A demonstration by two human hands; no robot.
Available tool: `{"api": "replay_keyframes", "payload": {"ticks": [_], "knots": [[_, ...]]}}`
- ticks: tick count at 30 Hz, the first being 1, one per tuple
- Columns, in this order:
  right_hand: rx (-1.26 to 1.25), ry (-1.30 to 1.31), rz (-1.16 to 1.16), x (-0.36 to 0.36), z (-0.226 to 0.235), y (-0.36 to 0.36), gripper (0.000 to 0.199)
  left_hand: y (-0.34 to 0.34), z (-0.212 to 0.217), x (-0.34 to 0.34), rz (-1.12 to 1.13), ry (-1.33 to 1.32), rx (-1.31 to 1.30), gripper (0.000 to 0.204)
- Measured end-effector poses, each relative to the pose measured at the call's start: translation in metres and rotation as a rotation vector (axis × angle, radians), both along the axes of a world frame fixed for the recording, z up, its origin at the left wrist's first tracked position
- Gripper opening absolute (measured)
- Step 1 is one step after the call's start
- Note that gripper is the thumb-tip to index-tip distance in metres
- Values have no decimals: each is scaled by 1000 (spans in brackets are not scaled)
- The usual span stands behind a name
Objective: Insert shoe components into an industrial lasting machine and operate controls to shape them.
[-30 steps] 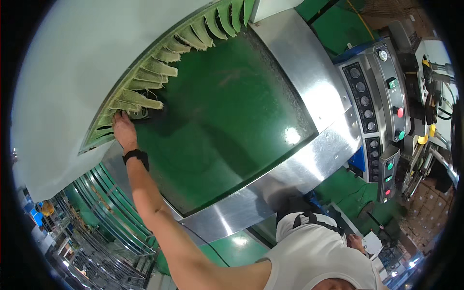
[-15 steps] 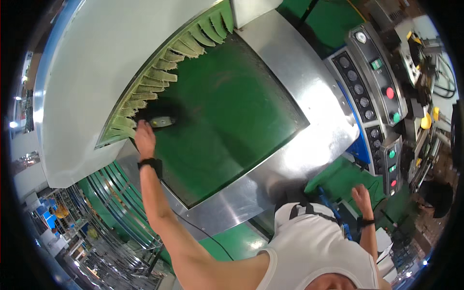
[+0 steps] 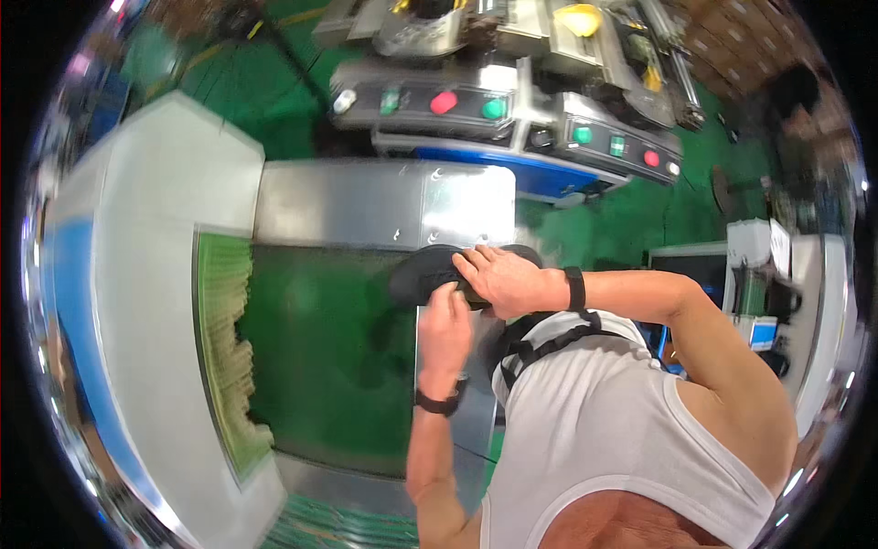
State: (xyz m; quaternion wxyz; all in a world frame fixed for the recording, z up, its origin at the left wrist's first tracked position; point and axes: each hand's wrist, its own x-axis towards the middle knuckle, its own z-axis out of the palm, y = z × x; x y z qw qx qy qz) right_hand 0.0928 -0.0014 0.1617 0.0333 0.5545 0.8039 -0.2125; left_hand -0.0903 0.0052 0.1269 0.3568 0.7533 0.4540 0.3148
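A black shoe [image 3: 419, 274], rounded at its ends and partly covered by my fingers, is held at the right edge of the green conveyor belt [image 3: 320, 348]. My right hand [image 3: 510, 282] is closed over its top, fingers bent across it. From below, my left hand [image 3: 446, 331] meets it with thumb and fingertips pinched together at its near side, next to the right fingers. The left hand is smeared by motion. Whether the fingertips hold a separate small part cannot be made out.
A worn strip curtain [image 3: 224, 348] hangs at the white machine housing [image 3: 146, 229] on the left. A bare metal ledge [image 3: 338, 201] borders the belt at the back. Beyond it stand control panels [image 3: 421, 99] with coloured buttons. A person [image 3: 796, 101] is at the far right.
My view has turned to the right. My left hand has left the curtain and come to my right hand. The dark item from the belt is now up between both hands.
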Motion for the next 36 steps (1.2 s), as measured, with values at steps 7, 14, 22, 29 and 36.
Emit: {"api": "replay_keyframes", "payload": {"ticks": [7,14,22,29,36], "knots": [[115,531,-793,177,51,-83,61,33,99,224,-807,-202,256,17],[79,1557,-1526,300,51,-180,72,85,173,401,-676,-339,383,30],[530,2064,-1414,380,66,-249,82,154,62,669,-622,-10,-141,49],[542,2193,-1622,394,84,-280,89,192,-29,798,-333,264,-91,79],[342,2091,-2021,401,89,-282,85,200,-50,804,-321,355,-89,90]]}}
